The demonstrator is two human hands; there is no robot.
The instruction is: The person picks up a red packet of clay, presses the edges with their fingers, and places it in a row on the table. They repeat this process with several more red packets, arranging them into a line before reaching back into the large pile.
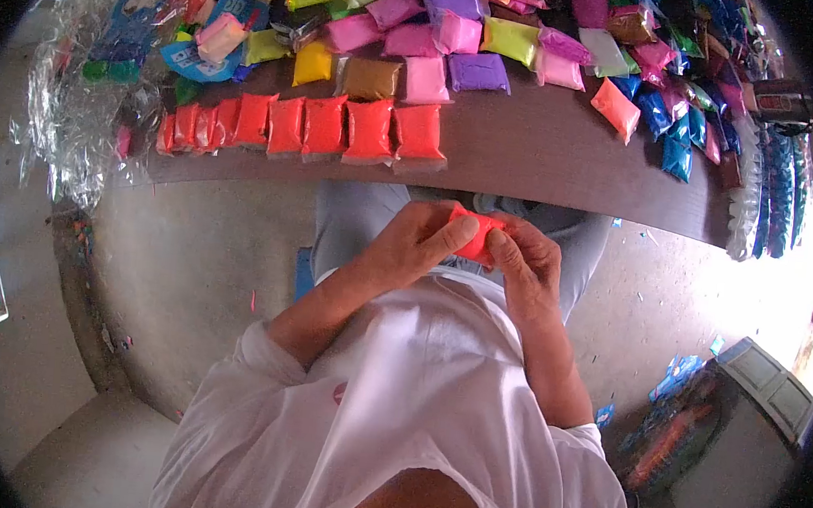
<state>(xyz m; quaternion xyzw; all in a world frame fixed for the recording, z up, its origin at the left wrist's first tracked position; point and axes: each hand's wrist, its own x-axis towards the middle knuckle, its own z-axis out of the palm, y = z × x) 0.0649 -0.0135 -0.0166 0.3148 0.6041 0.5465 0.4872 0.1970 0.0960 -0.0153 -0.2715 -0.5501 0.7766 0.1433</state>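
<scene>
A small red packet is held between both hands above my lap, just off the table's near edge. My left hand grips its left side, the thumb lying on top. On its right side my right hand pinches it, thumb pressed to the packet. Fingers underneath are partly hidden. On the table, a row of several similar red packets stands near the front edge, just beyond my hands.
The dark table carries a heap of colourful packets along its far side. Crumpled clear plastic wrap hangs over the left end. Long strips of packets hang at the right end. Scraps lie on the floor.
</scene>
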